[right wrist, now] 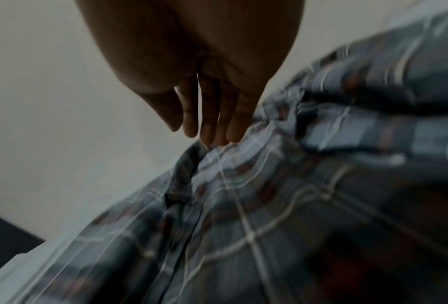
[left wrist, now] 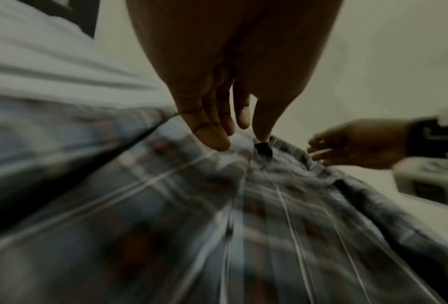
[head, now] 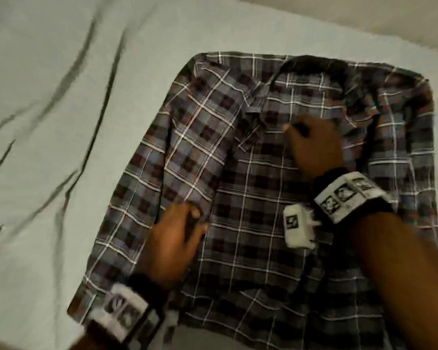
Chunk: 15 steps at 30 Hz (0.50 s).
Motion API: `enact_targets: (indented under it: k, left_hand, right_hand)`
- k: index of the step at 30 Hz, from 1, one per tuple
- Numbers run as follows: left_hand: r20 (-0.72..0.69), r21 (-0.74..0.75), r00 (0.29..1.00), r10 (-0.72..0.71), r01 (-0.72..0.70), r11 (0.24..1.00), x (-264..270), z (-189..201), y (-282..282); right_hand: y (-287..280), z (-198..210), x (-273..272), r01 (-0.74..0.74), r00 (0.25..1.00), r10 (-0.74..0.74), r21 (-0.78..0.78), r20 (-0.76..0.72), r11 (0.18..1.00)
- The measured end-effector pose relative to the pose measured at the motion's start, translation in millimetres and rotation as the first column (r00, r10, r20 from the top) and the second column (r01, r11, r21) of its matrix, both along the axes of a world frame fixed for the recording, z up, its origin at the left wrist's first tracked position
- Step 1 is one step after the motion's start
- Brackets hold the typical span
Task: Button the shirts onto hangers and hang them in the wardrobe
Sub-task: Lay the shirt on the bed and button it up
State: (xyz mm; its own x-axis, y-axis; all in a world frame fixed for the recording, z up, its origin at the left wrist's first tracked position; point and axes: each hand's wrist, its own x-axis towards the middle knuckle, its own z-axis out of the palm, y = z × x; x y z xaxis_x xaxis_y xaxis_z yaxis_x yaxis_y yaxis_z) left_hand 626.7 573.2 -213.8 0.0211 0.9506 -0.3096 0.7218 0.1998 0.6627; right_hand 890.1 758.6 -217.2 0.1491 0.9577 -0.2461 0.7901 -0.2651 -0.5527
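Observation:
A grey, blue and maroon plaid shirt (head: pixel 250 198) lies flat, front up, on the bed, its sleeves folded in over the body. My left hand (head: pixel 199 221) rests at the shirt's left middle, by the folded sleeve's end. In the left wrist view this left hand (left wrist: pixel 241 135) has straight fingers, and the thumb tip touches the blurred shirt (left wrist: pixel 269 226). My right hand (head: pixel 292 128) lies just below the collar. Its fingers (right wrist: pixel 212 131) are straight and together, tips on the shirt (right wrist: pixel 269 205) at a fold. Neither hand grips anything.
A pale, creased bed sheet (head: pixel 61 122) spreads to the left of and beyond the shirt. A beige strip (head: pixel 364 16) runs past the bed's far edge. A dark object (right wrist: pixel 4 236) stands beside the bed. Both wrist views are motion-blurred.

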Motion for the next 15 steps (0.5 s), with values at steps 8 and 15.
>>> enact_targets:
  k: [8, 15]
  left_hand:
    - [-0.213, -0.172, 0.971, -0.113, 0.077, 0.982, -29, -44, -114]
    - [-0.381, -0.154, 0.921, -0.075, 0.017, 0.988, -48, -38, -131]
  right_hand:
    - [21, -51, -53, 0.097, 0.995, -0.096, -0.126, 0.013, 0.987]
    - [35, -48, -30, 0.082, 0.997, -0.077, -0.212, 0.032, 0.974]
